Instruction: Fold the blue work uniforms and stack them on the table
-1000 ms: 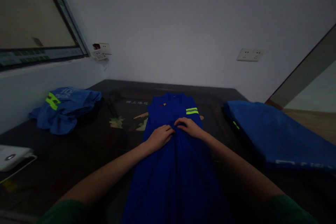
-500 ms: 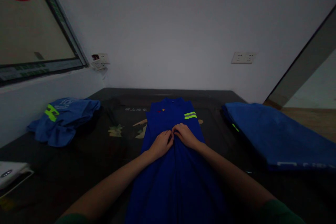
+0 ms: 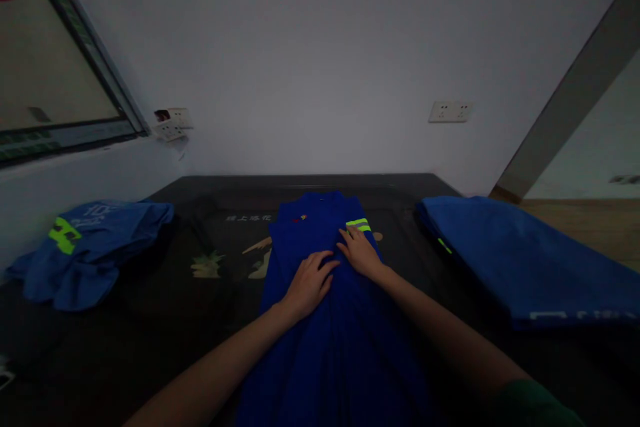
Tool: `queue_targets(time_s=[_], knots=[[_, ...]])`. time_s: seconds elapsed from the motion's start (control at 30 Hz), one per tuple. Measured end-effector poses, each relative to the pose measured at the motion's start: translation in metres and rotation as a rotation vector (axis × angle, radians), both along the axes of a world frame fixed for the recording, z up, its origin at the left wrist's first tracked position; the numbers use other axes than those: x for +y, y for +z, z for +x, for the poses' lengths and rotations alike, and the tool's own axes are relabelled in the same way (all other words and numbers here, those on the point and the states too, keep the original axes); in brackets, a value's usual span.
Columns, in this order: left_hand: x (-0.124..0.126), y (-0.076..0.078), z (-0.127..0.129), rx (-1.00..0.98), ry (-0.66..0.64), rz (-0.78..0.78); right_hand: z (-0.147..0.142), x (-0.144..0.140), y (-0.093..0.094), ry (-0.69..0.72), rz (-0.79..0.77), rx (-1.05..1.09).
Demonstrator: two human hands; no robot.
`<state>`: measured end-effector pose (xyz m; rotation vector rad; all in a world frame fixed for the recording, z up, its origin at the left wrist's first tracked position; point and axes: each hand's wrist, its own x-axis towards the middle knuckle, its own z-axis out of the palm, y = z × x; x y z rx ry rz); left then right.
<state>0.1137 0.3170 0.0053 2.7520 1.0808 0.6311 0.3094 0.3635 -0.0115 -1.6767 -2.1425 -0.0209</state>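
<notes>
A dark blue work garment (image 3: 310, 340) with a collar lies lengthwise on the dark table (image 3: 210, 347), its collar toward the wall. A yellow-green and grey reflective band (image 3: 358, 224) crosses its right side, and a small coloured emblem sits on its left chest. My left hand (image 3: 309, 281) rests on the middle of the cloth, fingers apart. Just beyond it to the right, my right hand (image 3: 361, 252) lies on the garment with spread fingers, the fingertips near the reflective band. Neither hand grips the cloth.
A crumpled blue garment (image 3: 100, 240) with a yellow-green strip lies on the left. To the right is a folded blue garment stack (image 3: 510, 253). Behind the table rises a white wall (image 3: 310, 67) with sockets (image 3: 450, 111); a window frame (image 3: 70, 140) is at upper left.
My fingertips were pinched together at the garment's middle; now both hands have come apart and opened. My right hand has moved up toward the reflective band. The view has shifted slightly right.
</notes>
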Motion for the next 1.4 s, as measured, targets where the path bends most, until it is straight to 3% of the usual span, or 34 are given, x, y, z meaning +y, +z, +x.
queue_targets(time_s=[0.13,0.53,0.63,0.73,0.8,0.9,1.03,1.17,1.3,1.4], knots=[[0.001,-0.001,0.0,0.136,-0.122,-0.011,0.012,0.033,-0.004,-0.107,-0.08,-0.129],[0.002,-0.008,-0.002,0.154,-0.124,-0.051,0.054,0.115,-0.01,-0.305,-0.284,-0.177],[0.002,-0.008,-0.001,0.16,-0.116,-0.07,0.053,0.117,-0.01,-0.332,-0.256,-0.147],[0.001,-0.008,-0.002,0.161,-0.105,-0.09,0.049,0.109,-0.004,-0.343,-0.093,-0.133],[0.001,-0.007,-0.003,0.118,-0.104,-0.095,0.045,0.099,0.004,-0.274,0.036,-0.128],[0.002,-0.005,-0.004,-0.046,-0.058,-0.116,0.039,0.077,0.022,-0.039,0.098,-0.072],[0.008,-0.001,-0.004,-0.231,0.081,-0.198,0.03,0.044,0.043,0.289,-0.097,0.066],[0.011,-0.001,-0.003,-0.286,0.064,-0.3,0.023,0.025,0.05,0.581,-0.345,-0.001],[0.013,-0.005,-0.003,-0.321,0.053,-0.355,0.02,0.024,0.049,0.662,-0.363,-0.138],[0.014,-0.007,-0.002,-0.321,0.039,-0.368,0.021,0.024,0.05,0.645,-0.348,-0.099]])
